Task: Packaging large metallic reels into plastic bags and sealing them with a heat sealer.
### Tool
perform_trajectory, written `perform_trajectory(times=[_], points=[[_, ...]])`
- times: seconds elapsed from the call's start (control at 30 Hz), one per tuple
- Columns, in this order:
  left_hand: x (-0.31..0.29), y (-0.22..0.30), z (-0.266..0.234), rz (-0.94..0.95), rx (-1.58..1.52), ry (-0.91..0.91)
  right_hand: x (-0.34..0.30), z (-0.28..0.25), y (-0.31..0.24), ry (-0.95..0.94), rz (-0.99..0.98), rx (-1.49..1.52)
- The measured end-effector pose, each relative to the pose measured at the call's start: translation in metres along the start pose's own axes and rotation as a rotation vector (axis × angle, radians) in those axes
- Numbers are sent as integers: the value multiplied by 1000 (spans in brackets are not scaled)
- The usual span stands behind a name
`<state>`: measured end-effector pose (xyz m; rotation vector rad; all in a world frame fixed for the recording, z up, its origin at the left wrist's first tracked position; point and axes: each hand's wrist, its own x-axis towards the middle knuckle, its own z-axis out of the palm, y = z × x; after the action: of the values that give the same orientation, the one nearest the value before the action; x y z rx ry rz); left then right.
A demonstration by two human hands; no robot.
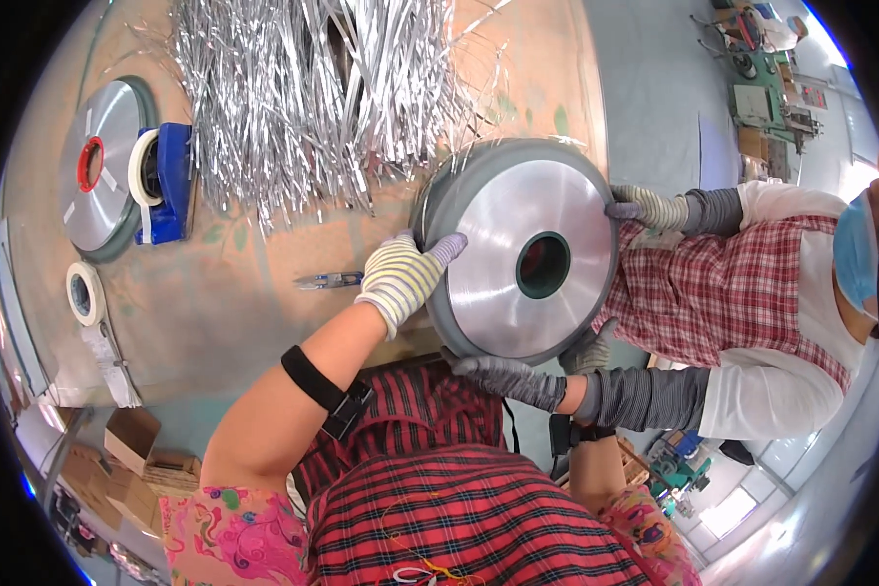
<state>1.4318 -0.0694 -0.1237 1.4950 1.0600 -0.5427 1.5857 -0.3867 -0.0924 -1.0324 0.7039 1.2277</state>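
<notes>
A large reel (498, 303) with a shiny silver face, a grey rim and a dark green core is at the table's right edge. My left hand (400, 278), in a yellow-and-white striped glove, grips its left rim, thumb on top. My right hand (589, 352), also gloved, is closed at its lower right rim, partly hidden behind a co-worker's arm. The co-worker's two gloved hands are on the reel too: one hand (652, 208) at the upper right, the other hand (508, 381) along the lower edge. Thread snips (329, 280) lie beside my left hand.
Cut silver strips (313, 98) heap on the far table (234, 322). At left are another reel (107, 195) with a red core, a blue tape dispenser (174, 186) and a tape roll (85, 293). The co-worker (723, 283) stands close at right. Cardboard boxes (132, 439) sit below.
</notes>
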Motion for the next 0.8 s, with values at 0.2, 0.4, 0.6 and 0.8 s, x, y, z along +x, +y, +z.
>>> perform_trajectory(times=[0.2,0.4,0.6,0.8], points=[[-2,-5,11,83,11,123,7,-21,2,152,-287,91],[13,-27,8,-30,-873,-221,8,-11,67,318,195,725],[30,-31,14,89,-1019,-350,27,18,93,458,785,1412],[-1,-7,-5,-99,-1326,-547,24,25,93,544,998,1791]])
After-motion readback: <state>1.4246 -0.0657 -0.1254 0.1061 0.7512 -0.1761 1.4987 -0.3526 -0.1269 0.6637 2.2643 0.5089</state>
